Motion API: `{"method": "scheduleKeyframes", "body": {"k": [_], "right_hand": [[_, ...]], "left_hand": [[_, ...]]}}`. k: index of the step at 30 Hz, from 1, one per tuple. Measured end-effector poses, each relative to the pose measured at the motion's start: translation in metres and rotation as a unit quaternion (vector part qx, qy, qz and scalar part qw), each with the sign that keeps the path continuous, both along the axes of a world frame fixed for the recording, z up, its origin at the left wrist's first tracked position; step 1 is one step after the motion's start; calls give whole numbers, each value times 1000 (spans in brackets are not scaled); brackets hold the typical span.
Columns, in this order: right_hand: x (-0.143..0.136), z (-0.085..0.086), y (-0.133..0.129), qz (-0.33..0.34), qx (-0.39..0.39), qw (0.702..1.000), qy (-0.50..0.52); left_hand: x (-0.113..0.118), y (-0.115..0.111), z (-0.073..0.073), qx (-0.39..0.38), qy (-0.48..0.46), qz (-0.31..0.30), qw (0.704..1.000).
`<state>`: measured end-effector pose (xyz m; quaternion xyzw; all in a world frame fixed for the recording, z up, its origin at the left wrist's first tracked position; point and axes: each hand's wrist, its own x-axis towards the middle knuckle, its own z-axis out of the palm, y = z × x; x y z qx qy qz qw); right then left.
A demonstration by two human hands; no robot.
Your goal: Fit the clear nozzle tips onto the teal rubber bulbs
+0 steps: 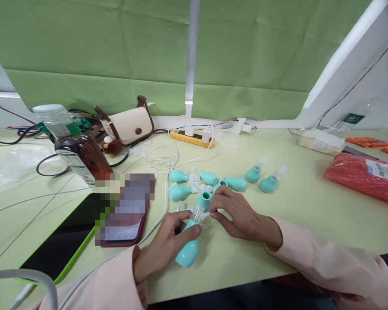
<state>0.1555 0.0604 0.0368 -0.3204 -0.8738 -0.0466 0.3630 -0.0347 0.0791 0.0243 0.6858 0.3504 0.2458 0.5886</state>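
Left fingers (191, 233) grasp a teal bulb (187, 253); right fingers (224, 192) bunch, hold unclear; careless sweep could lose the clear ring (205, 226) beside them.

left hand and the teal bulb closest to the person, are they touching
Touching. The head view shows the left hand's thumb lying across the upper part of the teal bulb.

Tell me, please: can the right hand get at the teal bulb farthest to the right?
Probably yes. The right hand is close by, and nothing visible stands between it and the teal bulb; whether its fingers hold something small is unclear.
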Motion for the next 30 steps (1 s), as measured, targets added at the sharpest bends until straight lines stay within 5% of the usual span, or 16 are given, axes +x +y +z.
{"method": "scheduleKeyframes", "body": {"k": [8, 14, 21, 24, 30], "right_hand": [[16, 15, 7, -77, -63, 992, 79], [28, 1, 31, -154, -71, 984, 45], [28, -4, 36, -137, 0, 986, 95], [16, 4, 21, -115, 19, 981, 152], [-12, 9, -20, -26, -243, 965, 96]], "left_hand": [[0, -1, -3, 46, 6, 11, 999], [3, 0, -1, 66, 40, -10, 997], [3, -2, 0, 94, 62, -10, 994], [2, -4, 2, 189, 85, 8, 978], [1, -13, 1, 419, 88, 21, 903]]}}
